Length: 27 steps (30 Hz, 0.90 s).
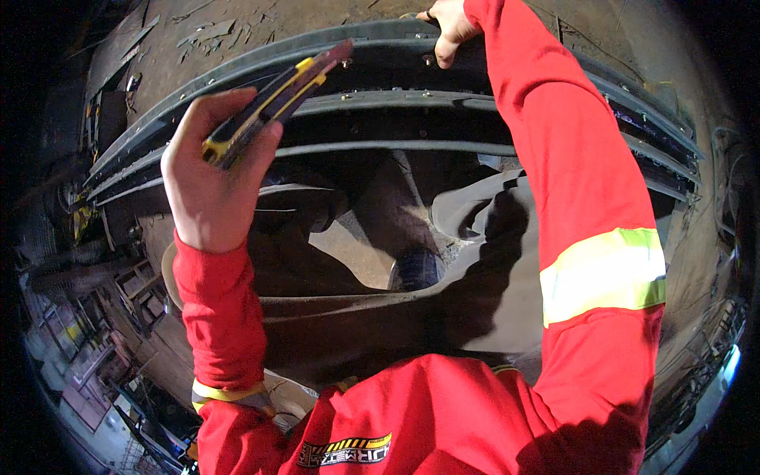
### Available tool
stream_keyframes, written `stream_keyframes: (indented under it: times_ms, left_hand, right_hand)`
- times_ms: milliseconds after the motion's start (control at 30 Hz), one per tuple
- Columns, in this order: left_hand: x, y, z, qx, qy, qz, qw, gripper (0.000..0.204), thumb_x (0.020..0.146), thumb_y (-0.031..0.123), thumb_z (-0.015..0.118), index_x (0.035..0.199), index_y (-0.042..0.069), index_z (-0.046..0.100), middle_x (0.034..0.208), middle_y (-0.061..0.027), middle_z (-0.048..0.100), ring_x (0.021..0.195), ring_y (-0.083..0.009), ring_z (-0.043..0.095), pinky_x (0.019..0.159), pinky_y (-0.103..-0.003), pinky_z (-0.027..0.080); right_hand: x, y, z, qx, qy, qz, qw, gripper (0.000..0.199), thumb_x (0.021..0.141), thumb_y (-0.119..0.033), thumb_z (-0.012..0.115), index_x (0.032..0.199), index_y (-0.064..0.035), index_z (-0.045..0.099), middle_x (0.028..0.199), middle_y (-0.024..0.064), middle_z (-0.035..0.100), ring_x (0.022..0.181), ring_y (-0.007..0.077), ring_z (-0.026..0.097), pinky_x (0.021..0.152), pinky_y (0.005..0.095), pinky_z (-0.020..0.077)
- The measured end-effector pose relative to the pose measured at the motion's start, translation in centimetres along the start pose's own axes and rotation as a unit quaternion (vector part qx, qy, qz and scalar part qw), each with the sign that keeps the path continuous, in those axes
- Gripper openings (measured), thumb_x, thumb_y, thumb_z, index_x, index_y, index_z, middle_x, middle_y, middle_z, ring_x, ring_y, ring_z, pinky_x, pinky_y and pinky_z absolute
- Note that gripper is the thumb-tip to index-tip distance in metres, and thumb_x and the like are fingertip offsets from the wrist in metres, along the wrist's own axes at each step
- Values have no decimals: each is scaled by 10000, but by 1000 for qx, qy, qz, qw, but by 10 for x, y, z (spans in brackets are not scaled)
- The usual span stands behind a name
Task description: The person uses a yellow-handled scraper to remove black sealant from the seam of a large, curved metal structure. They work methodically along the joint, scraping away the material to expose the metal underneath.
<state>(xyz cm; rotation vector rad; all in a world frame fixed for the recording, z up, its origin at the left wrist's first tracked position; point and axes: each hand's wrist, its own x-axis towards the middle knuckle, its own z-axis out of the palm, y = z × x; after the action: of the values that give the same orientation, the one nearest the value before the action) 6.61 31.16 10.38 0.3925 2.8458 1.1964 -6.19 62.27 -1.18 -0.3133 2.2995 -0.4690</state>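
Note:
My left hand (214, 178) is closed around a black-and-yellow utility knife (265, 107), held raised over the near side of long dark metal beams (380, 146). Its reddish-brown front end points up and to the right. Stretched far forward, my right hand (453, 30) grips the far edge of the beams, thumb on the near side. Most of its fingers are hidden behind the edge and cut off by the top of the picture. Small bolts (428, 60) sit along the beams, one just below my right hand.
Below the beams lies a large brown sheet-like piece (412, 317) with curved openings, close to my body. Scraps (210, 36) litter the dirty floor at the far left. Wooden frames (138, 289) and other clutter stand at the left. The beams span nearly the whole width ahead.

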Motion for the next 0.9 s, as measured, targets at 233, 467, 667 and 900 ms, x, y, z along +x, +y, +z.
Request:
stream_keyframes:
  times_ms: [233,467,667,900]
  left_hand:
    - [-2,-20,38,-56,29,33,997,249,738,-19,712,976,-21,643,867,-57,668,791,-102,608,743,-248,493]
    - [-14,-23,77,-61,61,61,994,270,738,-23,689,1003,1,646,894,-64,676,810,-109,616,745,-260,497]
    - [-16,-30,106,14,78,105,991,296,705,11,656,999,35,643,902,-166,644,824,-344,630,760,-379,513]
    - [-11,-24,100,24,30,110,993,272,724,6,658,996,8,648,903,-188,659,851,-360,651,773,-375,518]
  right_hand:
    - [-31,-29,72,-48,524,-65,848,355,679,-295,755,885,-31,635,923,144,613,987,310,560,906,444,428]
    - [-48,-152,175,874,58,-12,482,421,918,-432,556,1087,-49,598,883,91,687,623,137,644,549,289,498]
    - [-51,-171,167,911,150,5,384,314,974,-349,509,1097,-82,623,980,72,647,892,172,610,815,312,494]
    - [-48,-177,173,934,140,0,328,288,994,-328,462,1133,-115,596,1052,39,631,958,168,596,856,315,478]
